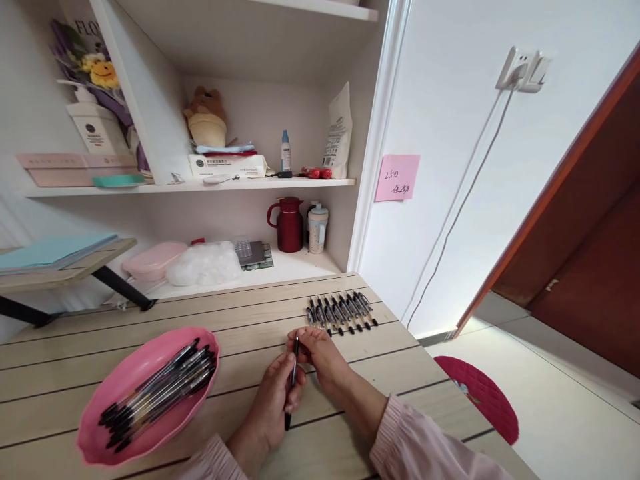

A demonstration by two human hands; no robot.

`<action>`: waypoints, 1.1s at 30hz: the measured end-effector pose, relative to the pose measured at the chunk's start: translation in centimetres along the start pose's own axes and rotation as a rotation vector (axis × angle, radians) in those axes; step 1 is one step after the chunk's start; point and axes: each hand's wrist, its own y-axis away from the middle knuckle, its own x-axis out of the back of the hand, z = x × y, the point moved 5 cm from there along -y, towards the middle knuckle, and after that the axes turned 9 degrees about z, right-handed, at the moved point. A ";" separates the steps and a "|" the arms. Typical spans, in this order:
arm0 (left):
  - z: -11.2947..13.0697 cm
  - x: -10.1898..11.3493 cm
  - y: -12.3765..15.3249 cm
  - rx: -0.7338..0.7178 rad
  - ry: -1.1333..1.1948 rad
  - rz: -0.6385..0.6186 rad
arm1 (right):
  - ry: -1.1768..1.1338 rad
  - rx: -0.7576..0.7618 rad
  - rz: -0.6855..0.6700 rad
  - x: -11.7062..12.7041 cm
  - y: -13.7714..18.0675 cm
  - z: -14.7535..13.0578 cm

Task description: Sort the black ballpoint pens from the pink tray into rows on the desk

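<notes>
My left hand is wrapped round the barrel of a black pen held over the wooden table. My right hand pinches the pen's upper end with thumb and fingertips. A row of several black pens lies side by side just beyond my right hand. A pink bowl at my left holds several more black pens.
Behind the table, shelves carry a red jug, a cup, a pink box and a plastic bag. A pink note sticks to the white wall. A red stool stands by the table's right edge, beside a brown door.
</notes>
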 end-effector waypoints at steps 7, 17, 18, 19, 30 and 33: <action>-0.1 0.1 0.0 0.012 0.016 0.000 | 0.011 -0.008 -0.003 0.1 0.0 -0.1; -0.1 0.0 0.0 0.035 0.044 0.000 | -0.001 0.001 0.035 0.6 -0.4 -0.1; -0.1 0.0 0.0 0.038 0.046 -0.001 | -0.022 0.001 0.034 0.6 -0.4 -0.1; -0.1 0.0 0.0 0.040 0.047 -0.002 | -0.042 -0.006 0.034 0.5 -0.5 -0.1; -0.4 0.1 -0.1 0.056 0.026 -0.028 | -0.112 0.019 0.058 1.5 -1.2 -0.5; -0.4 0.3 -0.1 0.076 0.053 -0.003 | 0.016 0.128 0.212 3.1 -1.9 -2.0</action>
